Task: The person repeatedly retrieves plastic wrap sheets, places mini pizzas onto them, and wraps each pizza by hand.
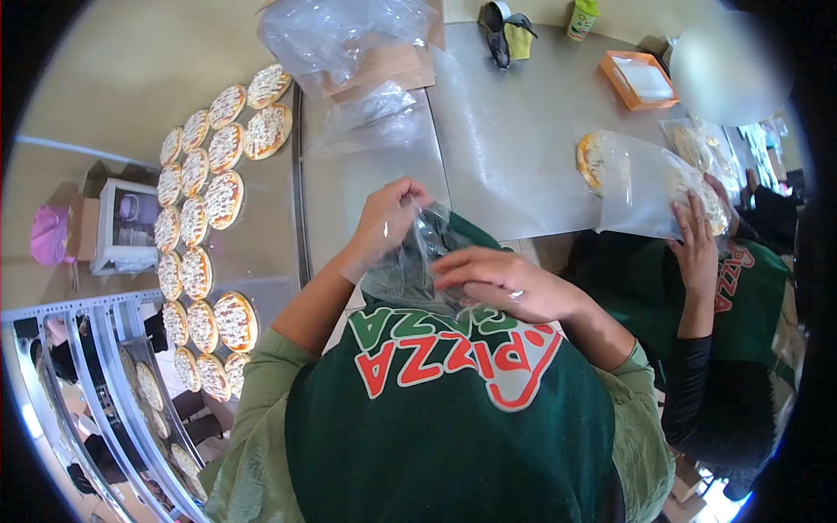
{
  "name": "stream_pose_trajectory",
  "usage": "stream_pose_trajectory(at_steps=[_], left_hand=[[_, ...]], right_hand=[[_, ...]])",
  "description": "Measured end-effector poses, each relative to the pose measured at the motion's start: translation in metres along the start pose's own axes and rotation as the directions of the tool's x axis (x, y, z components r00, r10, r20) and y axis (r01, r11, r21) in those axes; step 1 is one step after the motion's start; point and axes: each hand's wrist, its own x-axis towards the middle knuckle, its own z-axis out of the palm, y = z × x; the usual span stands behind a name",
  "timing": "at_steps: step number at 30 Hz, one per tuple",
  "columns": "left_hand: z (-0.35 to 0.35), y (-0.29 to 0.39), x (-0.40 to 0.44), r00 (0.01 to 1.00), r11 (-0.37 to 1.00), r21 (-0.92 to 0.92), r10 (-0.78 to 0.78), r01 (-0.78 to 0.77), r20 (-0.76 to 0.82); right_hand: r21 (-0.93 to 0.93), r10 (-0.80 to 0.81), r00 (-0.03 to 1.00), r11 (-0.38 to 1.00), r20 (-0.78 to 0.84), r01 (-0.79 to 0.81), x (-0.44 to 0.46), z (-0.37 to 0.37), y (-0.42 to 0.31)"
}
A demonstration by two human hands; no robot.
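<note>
Clear plastic bag (425,235), thin, glossy, crinkled, see-through, between the hands (510,281), above the table's edge

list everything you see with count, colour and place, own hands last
pizzas: about nineteen, tan, white and red, left table
rack: one, grey, lower left, more pizzas on it
crate: one, white, far left
pink bag: one, pink, far left
loose bags: several, clear, top centre
steel table: one, grey, centre
cup: one, green, top right
box: one, orange, top right
lone pizza: one, tan and white, right
co-worker's bag: one, clear, right
co-worker's hands: two, right
aprons: two, dark green
held bag: one, clear, centre
left hand: one, on held bag
right hand: one, at held bag
</note>
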Motion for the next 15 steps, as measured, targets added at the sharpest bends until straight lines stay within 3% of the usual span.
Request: stream_pose_trajectory(at_steps=[1,4,5,7,8,10,11,14,15], left_hand=[[-0.002,0.0,0.005,0.996,0.993,-0.081,-0.082,0.08,-0.018],[0.002,0.001,0.008,0.999,1.0,0.005,0.007,-0.007,-0.033],[0.002,0.002,0.008,0.999,1.0,0.016,0.019,-0.019,-0.031],[0.0,0.005,0.009,0.999,0.999,-0.014,0.038,-0.037,0.033],[-0.002,0.007,0.009,0.997,0.999,-0.018,0.038,-0.037,0.073],[-0.005,0.006,0.011,0.989,0.996,-0.08,0.062,-0.051,0.132],[-0.006,0.002,0.012,0.994,0.996,-0.028,0.085,-0.083,0.065],[-0.023,0.002,0.018,0.985,0.974,0.206,0.118,-0.09,-0.128],[-0.034,-0.004,0.022,0.943,0.934,0.328,0.231,-0.145,-0.24]], right_hand=[[-0.098,0.017,0.995,0.995,0.102,-0.007,0.003,0.001,0.007],[-0.28,-0.003,0.975,0.958,0.221,0.066,0.007,0.005,0.019],[-0.423,0.124,0.959,0.906,0.255,-0.004,0.011,0.007,0.019],[-0.689,0.371,0.896,0.717,0.244,-0.109,0.025,0.012,0.013],[-0.784,0.374,0.906,0.615,0.196,-0.084,0.031,0.017,0.031],[-0.911,0.442,0.84,0.387,0.316,0.139,0.05,0.029,0.033],[-0.93,0.488,0.797,0.263,0.357,0.256,0.057,0.033,0.033],[-0.939,0.512,0.787,0.188,0.345,0.289,0.06,0.038,0.039],[-0.921,0.468,0.794,0.195,0.388,0.336,0.058,0.036,0.036]])
